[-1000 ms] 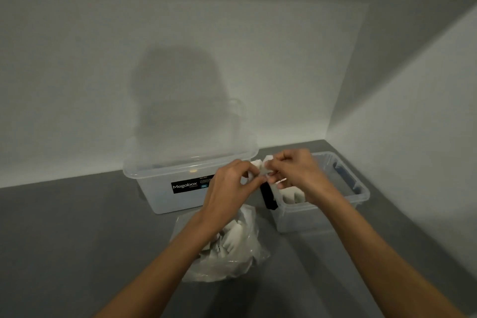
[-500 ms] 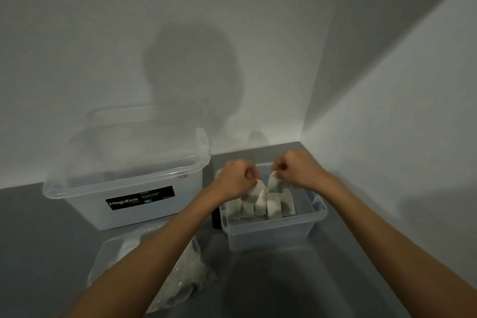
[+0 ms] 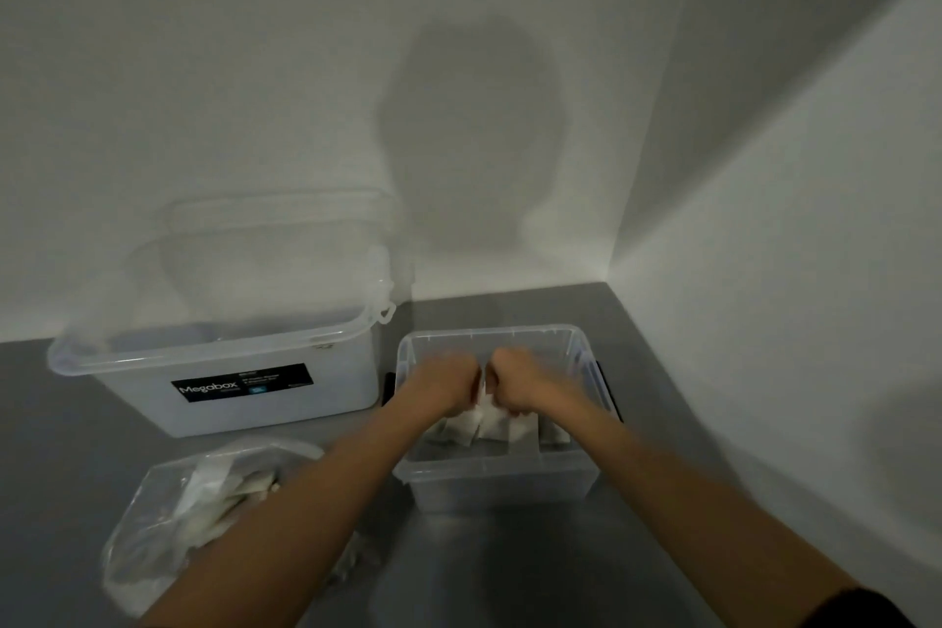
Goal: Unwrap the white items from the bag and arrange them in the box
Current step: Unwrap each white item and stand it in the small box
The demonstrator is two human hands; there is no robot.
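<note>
Now left hand [image 3: 447,381] and right hand [image 3: 516,380], fingers curled, pinch a white item [image 3: 483,412] inside the box [image 3: 490,334].

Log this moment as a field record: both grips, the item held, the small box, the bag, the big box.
left grip: fingers curled, holds the white item over the small box
right grip: fingers curled, holds the same item, close beside the left
small box: open, row of white pieces inside
bag: clear, on the counter left of the small box, white contents inside
Megabox: open, behind the bag, lid upright behind it
</note>
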